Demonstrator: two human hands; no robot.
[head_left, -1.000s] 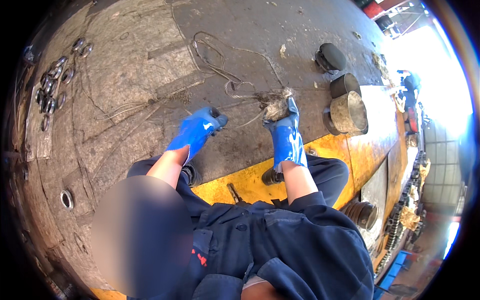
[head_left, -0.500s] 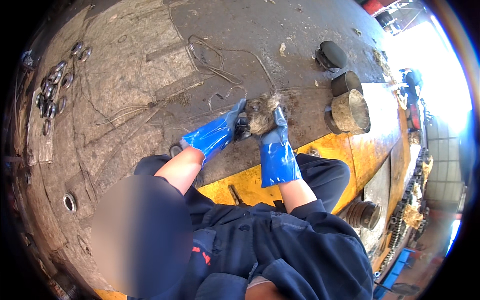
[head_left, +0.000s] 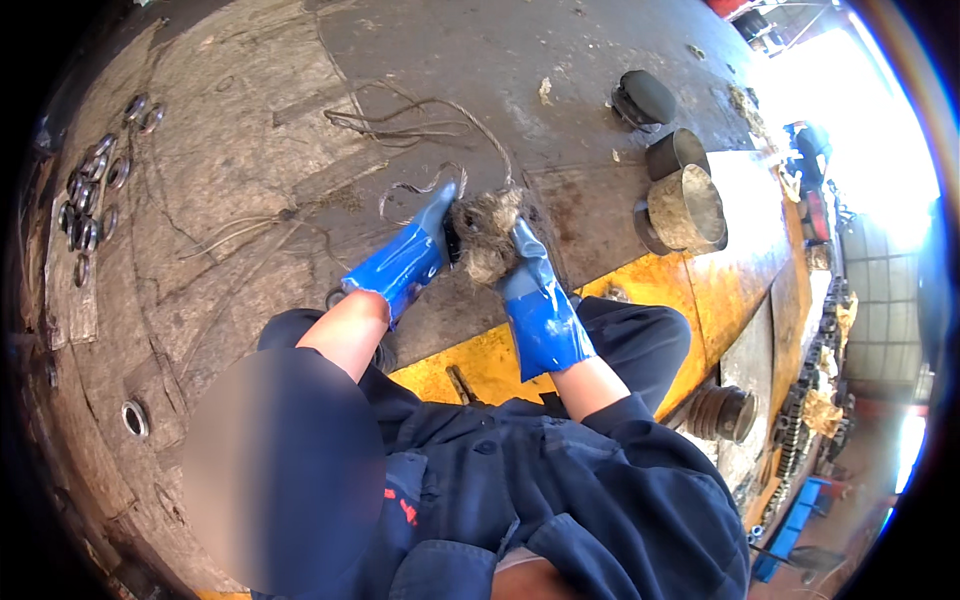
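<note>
In front of me is a shaggy grey-brown fibrous clump [head_left: 488, 232] with a dark hole near its top. My right hand [head_left: 530, 262], in a blue glove, grips its right side, thumb laid over it. At the clump's left edge is my left hand [head_left: 435, 222], gloved alike, with the thumb pointing away from me. Its other fingers are mostly hidden, but it appears to hold that side. A twisted rope [head_left: 490, 137] runs from the far end of the clump into loose loops on the floor. Whether rope and clump are one piece, I cannot tell.
Metal rings [head_left: 85, 205] lie grouped at the far left, with a single ring [head_left: 135, 418] nearer. To the right stand an open rusty cylinder [head_left: 688, 208] and a dark capped part [head_left: 645, 98]. A ribbed round part [head_left: 725, 413] sits by my right knee on worn sheeting.
My view has shifted a little, so the floor objects sit further left. Both hands keep the clump between them, and it appears slightly turned.
</note>
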